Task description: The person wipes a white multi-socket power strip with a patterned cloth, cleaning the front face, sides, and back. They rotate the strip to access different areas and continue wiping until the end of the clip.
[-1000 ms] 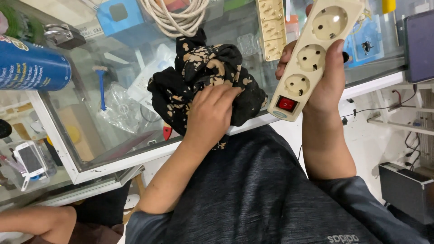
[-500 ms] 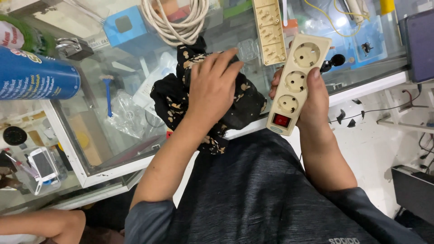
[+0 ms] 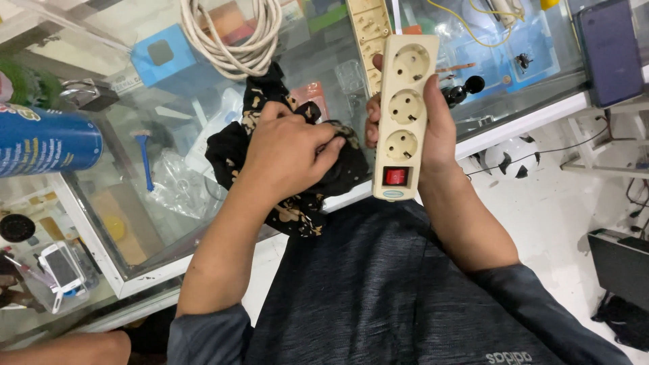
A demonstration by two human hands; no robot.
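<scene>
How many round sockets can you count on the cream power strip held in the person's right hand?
3, in a row down the power strip: one at the top, one in the middle, one lowest, just above the red switch. None looks hidden by the right hand.

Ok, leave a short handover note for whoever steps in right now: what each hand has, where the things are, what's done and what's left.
Left hand: closed on the black cloth with tan blotches, which lies bunched on the glass counter top at its front edge.
Right hand: holds the cream three-socket power strip with a red switch upright above the counter edge, sockets facing the camera.
Cloth and strip sit side by side; contact cannot be told.
Done: both things are in hand.
Left: apparently wiping the strip with the cloth; no wiping shows yet.
Nearby: coiled white cable, blue spray can.
</scene>
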